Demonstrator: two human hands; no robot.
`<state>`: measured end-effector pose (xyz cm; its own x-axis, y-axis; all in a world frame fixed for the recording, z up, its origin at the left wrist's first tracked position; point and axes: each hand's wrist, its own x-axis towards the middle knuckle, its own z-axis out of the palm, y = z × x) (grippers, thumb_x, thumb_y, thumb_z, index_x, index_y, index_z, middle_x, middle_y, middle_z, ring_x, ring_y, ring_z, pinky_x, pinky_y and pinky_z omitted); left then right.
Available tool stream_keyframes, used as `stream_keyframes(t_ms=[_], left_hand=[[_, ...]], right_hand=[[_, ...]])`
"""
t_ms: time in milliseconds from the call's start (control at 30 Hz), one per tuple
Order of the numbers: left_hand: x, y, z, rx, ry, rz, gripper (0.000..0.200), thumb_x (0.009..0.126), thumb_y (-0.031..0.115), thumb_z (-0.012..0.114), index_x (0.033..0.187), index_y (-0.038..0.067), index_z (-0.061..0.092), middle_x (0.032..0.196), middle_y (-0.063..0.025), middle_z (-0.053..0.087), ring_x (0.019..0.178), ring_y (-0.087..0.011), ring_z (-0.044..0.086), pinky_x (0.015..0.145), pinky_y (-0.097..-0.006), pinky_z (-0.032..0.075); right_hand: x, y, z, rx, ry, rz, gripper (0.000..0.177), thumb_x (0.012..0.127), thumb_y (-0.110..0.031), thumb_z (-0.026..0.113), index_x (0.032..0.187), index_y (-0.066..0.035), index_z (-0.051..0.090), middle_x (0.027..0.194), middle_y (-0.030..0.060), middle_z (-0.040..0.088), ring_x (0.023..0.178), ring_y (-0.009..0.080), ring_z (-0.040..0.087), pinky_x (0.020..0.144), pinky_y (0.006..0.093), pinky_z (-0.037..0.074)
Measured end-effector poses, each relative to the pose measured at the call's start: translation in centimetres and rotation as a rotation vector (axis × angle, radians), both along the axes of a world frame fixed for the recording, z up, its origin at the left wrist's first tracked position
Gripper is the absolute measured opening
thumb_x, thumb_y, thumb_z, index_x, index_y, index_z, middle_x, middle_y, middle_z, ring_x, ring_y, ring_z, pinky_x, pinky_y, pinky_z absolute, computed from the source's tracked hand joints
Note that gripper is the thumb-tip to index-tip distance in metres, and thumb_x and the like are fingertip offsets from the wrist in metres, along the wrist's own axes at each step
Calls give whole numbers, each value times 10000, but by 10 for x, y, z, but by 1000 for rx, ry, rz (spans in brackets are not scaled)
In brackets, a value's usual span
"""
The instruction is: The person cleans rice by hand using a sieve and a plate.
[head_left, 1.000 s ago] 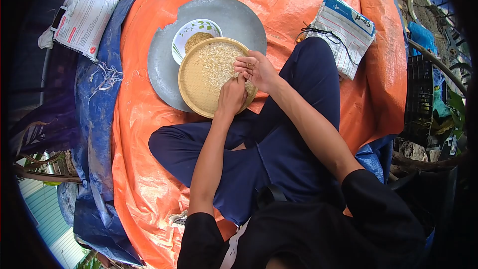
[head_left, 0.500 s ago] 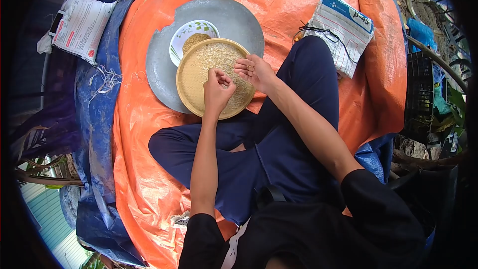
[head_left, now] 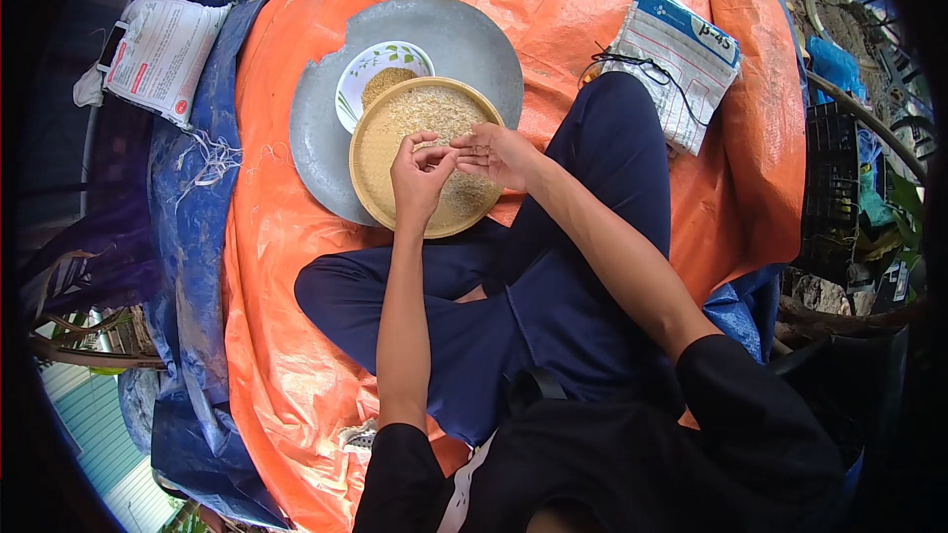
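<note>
just above tray [head_left: 380,173]: left hand [head_left: 417,183], right hand [head_left: 502,155]

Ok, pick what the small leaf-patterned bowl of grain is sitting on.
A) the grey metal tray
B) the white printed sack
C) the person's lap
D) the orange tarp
A: the patterned bowl rests on the grey metal tray, right beside the woven tray, whose rim overlaps the bowl's near edge.
</note>
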<state>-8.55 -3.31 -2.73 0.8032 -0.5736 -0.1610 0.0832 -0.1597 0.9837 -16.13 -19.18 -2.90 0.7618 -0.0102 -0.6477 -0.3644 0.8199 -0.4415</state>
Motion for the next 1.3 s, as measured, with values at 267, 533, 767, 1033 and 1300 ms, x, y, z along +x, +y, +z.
stream_keyframes(t_ms=[267, 533, 767, 1033, 1300], left_hand=[[18, 14, -2, 21, -209, 226, 257, 836, 54, 761, 1026, 7, 595, 804, -45, 683, 682, -74, 590, 649, -217, 475], [16, 21, -2, 470, -538, 22, 200, 814, 89, 721, 984, 31, 634, 850, -93, 714, 714, -204, 683, 680, -339, 529], [9, 17, 0, 502, -601, -124, 210, 797, 82, 727, 980, 32, 635, 867, -95, 716, 751, -219, 696, 704, -349, 531], [-3, 7, -5, 575, -806, -218, 153, 816, 43, 679, 959, 53, 625, 903, -128, 675, 869, -316, 654, 754, -427, 524], [-3, 8, -3, 604, -800, -225, 196, 829, 38, 666, 1018, 54, 613, 934, -147, 676, 900, -330, 648, 770, -429, 524]], right_hand=[[0, -5, 8, -12, -23, 93, 471, 1028, -263, 358, 1251, 115, 528, 1186, 218, 636, 1107, 286, 648, 976, 369, 523], [1, -8, 9, -20, -18, 11, 456, 1007, -222, 381, 1266, 127, 519, 1187, 216, 636, 1116, 284, 640, 991, 360, 514], [-1, -9, 11, -18, -59, -45, 436, 1008, -193, 382, 1289, 119, 500, 1226, 209, 619, 1147, 265, 624, 1023, 347, 505], [-1, -9, 11, -33, -36, -55, 439, 1021, -231, 384, 1281, 97, 518, 1213, 188, 628, 1141, 244, 624, 1024, 342, 499], [-1, -10, 4, -20, -44, -57, 458, 1028, -269, 381, 1273, 89, 530, 1210, 179, 631, 1138, 251, 625, 1028, 347, 489]])
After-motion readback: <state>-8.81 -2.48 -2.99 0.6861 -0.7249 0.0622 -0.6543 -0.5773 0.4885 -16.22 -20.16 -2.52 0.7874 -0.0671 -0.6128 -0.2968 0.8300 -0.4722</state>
